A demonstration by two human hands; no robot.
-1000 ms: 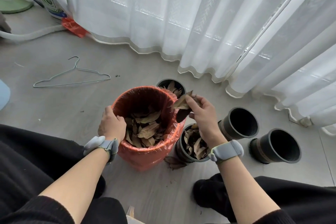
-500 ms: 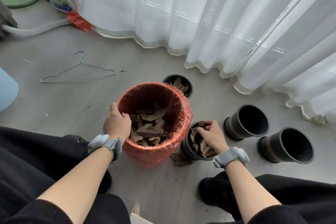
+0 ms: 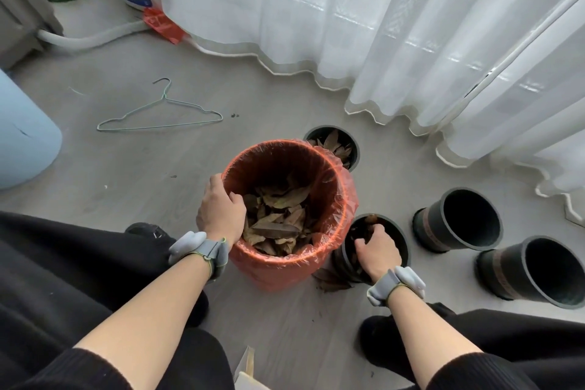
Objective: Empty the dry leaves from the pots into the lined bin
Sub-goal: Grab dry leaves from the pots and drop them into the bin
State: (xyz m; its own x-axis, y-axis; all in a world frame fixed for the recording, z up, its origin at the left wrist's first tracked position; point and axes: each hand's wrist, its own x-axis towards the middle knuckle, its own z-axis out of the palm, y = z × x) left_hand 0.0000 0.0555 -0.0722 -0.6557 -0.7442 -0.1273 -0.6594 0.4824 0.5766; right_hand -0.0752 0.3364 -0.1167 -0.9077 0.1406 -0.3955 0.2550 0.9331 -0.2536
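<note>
The left hand holds the lined bin by its near rim, fingers curled over the edge. The bin stands on the floor, partly filled with dry leaves. Behind it, the rear pot is still full. Touching the bin's right side is the near pot, where the right hand digs; its fingers are hidden, so I cannot tell if they clamp on leaves. Farther right, one tipped pot and a second tipped pot look emptied, so roughly half the job seems done. A second ago the right hand held leaves over the bin; now it is back down in the pot.
</note>
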